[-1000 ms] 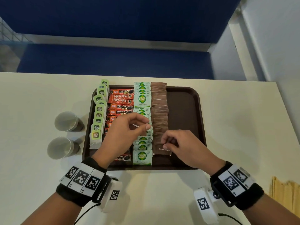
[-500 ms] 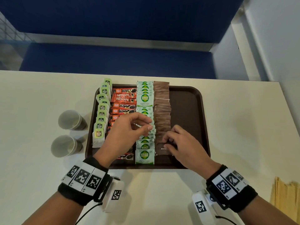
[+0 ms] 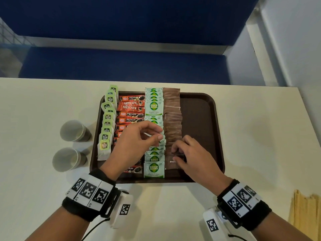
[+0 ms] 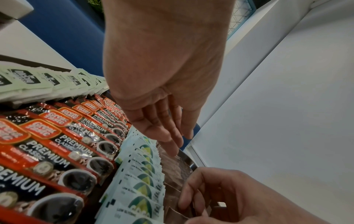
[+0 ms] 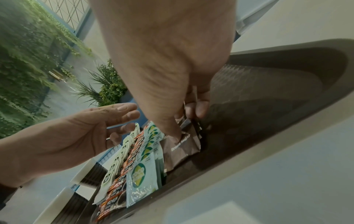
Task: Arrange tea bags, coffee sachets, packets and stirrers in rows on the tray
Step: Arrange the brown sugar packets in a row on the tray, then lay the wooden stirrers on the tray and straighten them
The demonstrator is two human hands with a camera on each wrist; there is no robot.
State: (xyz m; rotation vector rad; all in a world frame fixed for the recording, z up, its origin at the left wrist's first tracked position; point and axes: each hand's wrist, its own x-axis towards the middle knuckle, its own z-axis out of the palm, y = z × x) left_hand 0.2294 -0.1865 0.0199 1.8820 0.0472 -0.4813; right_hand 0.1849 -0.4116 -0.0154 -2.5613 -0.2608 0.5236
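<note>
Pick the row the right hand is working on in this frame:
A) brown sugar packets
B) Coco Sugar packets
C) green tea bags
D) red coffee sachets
A: the right hand has its fingers curled on the brown sugar packets at the near end of that row on the tray, while the left hand hovers beside it.

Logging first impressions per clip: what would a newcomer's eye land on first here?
The brown tray mid-table, its left part filled with four neat rows: green-tagged tea bags, red coffee sachets, green-white sugar packets and brown packets. Next, the right hand pinching a brown packet at the row's near end, while the left hand hovers beside it.
</note>
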